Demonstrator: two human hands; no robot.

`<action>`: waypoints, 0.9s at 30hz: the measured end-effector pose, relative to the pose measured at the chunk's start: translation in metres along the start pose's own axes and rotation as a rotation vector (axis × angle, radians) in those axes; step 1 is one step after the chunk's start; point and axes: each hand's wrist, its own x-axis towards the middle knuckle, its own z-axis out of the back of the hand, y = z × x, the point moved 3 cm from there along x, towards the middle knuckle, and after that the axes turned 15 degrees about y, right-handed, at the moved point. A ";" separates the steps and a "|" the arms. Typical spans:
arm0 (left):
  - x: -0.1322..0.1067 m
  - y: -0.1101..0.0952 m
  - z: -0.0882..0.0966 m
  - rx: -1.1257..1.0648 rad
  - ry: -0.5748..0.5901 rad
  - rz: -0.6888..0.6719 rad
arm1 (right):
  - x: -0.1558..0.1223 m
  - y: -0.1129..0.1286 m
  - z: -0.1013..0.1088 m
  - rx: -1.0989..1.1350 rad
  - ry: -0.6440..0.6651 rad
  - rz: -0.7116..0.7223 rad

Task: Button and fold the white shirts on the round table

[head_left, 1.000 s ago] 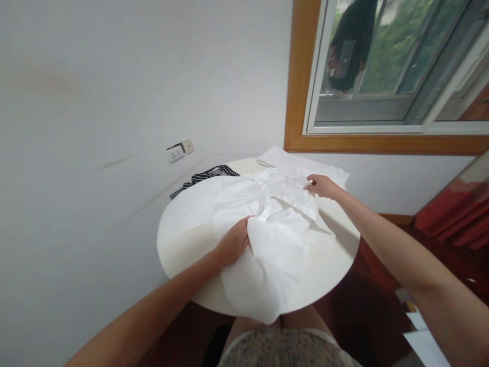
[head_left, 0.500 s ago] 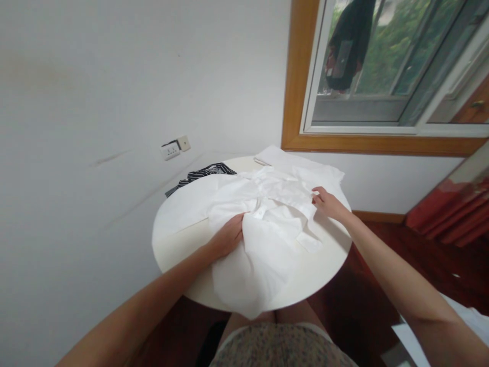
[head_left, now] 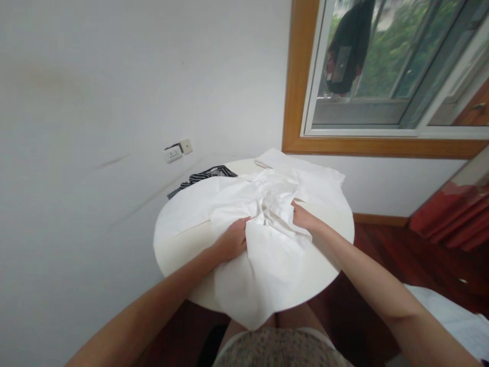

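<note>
A rumpled white garment (head_left: 271,260) is spread over a round white table (head_left: 185,250), its front part hanging past the near edge. My left hand (head_left: 233,239) is closed on a fold left of the middle, fingertips tucked against the cloth. My right hand (head_left: 302,216) reaches in from the right, with its fingers mostly hidden in the bunched fabric. A loose flap of the cloth lies by my right wrist. Between my hands the cloth is twisted and raised into creases.
Black striped fabric (head_left: 208,174) lies at the table's back left, against the wall. A wall socket (head_left: 173,154) is above it. Behind to the right is a wood-framed window (head_left: 292,102); a red curtain (head_left: 454,214) hangs beyond. White cloth (head_left: 446,311) lies low at right.
My right hand has moved left and inward, from the garment's right side into its folds. The cloth in the middle is more bunched and raised. My left hand stays at its fold.
</note>
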 end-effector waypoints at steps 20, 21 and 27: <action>-0.006 0.005 -0.007 0.052 0.036 0.071 | -0.077 0.001 0.131 -0.683 0.243 -0.807; -0.009 0.005 -0.005 0.044 0.019 0.054 | -0.081 0.005 0.136 -0.691 0.253 -0.787; -0.020 0.003 0.010 -0.014 -0.140 0.029 | -0.078 0.044 0.149 -0.696 0.286 -0.600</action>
